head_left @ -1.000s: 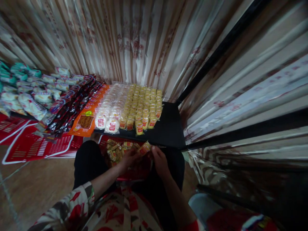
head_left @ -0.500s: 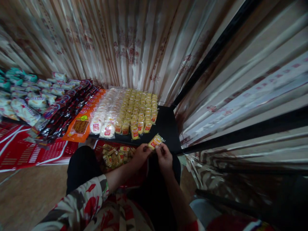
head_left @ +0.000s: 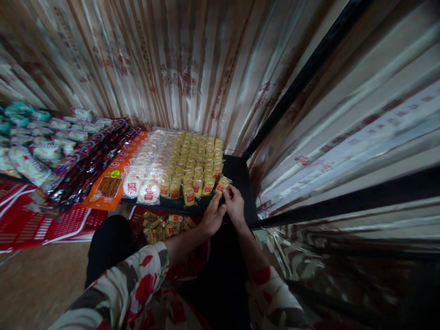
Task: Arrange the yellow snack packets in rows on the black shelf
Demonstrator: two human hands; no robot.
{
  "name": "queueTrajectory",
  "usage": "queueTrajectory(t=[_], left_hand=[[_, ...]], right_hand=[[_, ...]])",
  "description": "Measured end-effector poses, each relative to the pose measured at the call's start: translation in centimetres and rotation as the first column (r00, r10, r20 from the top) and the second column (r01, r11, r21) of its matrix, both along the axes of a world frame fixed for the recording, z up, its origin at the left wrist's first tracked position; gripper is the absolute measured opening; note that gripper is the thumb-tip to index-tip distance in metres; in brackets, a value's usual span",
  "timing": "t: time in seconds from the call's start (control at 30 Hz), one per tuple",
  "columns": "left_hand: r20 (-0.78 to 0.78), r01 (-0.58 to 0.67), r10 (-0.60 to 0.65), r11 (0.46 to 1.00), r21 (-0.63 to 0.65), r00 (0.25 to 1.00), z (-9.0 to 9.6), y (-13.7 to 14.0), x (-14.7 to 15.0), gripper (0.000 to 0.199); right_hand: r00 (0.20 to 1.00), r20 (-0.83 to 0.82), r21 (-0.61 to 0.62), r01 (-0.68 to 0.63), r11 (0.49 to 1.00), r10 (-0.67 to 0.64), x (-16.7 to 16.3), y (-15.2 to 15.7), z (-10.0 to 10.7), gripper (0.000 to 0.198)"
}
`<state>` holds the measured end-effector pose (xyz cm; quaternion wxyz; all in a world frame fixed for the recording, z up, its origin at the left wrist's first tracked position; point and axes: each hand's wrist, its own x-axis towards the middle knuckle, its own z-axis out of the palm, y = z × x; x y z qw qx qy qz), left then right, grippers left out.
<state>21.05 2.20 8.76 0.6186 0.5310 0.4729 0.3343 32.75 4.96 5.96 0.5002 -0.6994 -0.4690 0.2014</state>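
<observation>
A small yellow wrapped snack cake [head_left: 222, 184] with a red label lies at the near right end of the rows, over the black shelf. My right hand [head_left: 235, 206] pinches its near edge between thumb and fingers. Just left of it, my left hand [head_left: 212, 217] has its fingers stretched out and its thumb apart, holding nothing; whether its fingertips touch the wrapper I cannot tell. Matching yellow packets [head_left: 197, 158] stand in tight rows beyond. White round packets [head_left: 149, 190] line up to their left.
Below the shelf edge [head_left: 245, 183], a red basket holds loose yellow packets [head_left: 168, 225]. To the left lie an orange snack bag [head_left: 108, 185], dark red packs [head_left: 85, 160] and white wrapped packs [head_left: 48, 153]. Black frame bars [head_left: 309, 208] and a curtain [head_left: 192, 64] bound the shelf.
My right hand has moved the yellow snack cake forward to the row's end. My left hand has let go of it and drawn back slightly. The view has shifted a little.
</observation>
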Motion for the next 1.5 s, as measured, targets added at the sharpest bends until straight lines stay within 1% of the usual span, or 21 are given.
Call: queueTrajectory(t=[0.2, 0.37, 0.57, 0.8, 0.9, 1.0, 1.13, 1.27, 1.37, 1.5], left_hand=[[-0.057, 0.022, -0.021, 1.000, 0.010, 0.998, 0.1, 1.5, 0.8, 0.059], [-0.016, -0.024, 0.024, 1.000, -0.014, 1.000, 0.0, 2.2, 1.0, 0.059], [-0.004, -0.010, 0.010, 1.000, 0.013, 1.000, -0.1, 2.4, 0.9, 0.060], [0.051, -0.050, 0.048, 0.998, 0.031, 0.998, -1.3, 2.4, 1.4, 0.062], [0.065, -0.053, 0.051, 0.998, 0.035, 0.997, -1.5, 2.3, 1.4, 0.061], [0.071, -0.060, 0.059, 0.998, 0.017, 0.996, -1.1, 2.4, 1.3, 0.058], [0.055, -0.074, 0.073, 0.997, 0.005, 0.996, -0.7, 2.5, 1.4, 0.057], [0.061, -0.070, 0.071, 0.998, -0.004, 0.996, -0.6, 2.5, 1.5, 0.056], [0.038, -0.082, 0.082, 0.997, 0.000, 0.996, -0.8, 2.5, 1.5, 0.054], [0.015, -0.072, 0.072, 0.997, 0.025, 0.997, -1.0, 2.6, 1.5, 0.053]], right_hand=[[0.998, 0.042, -0.009, -0.042, 0.999, 0.043, -0.3, 1.8, 0.1, 0.050], [0.996, 0.056, -0.037, -0.063, 0.997, 0.065, -0.6, 2.7, 0.4, 0.049], [0.998, 0.008, 0.024, -0.055, 0.998, 0.055, -1.0, 2.9, 0.1, 0.052], [0.997, 0.060, 0.078, -0.056, 0.995, 0.052, -1.1, 3.1, -0.7, 0.048], [0.998, -0.009, 0.089, -0.061, 0.994, 0.062, -1.0, 3.1, -1.0, 0.053], [0.996, -0.077, 0.069, -0.047, 0.997, 0.052, -1.0, 3.2, -1.3, 0.055], [0.989, -0.132, 0.069, -0.062, 0.996, 0.071, -1.0, 3.2, -1.4, 0.047], [0.983, -0.181, 0.103, -0.015, 0.995, 0.033, -1.3, 3.0, -1.4, 0.036], [0.988, -0.154, 0.106, 0.022, 0.994, -0.005, -1.6, 2.8, -1.2, 0.025], [0.994, -0.113, 0.093, 0.012, 0.996, -0.001, -1.9, 2.7, -0.6, 0.024]])
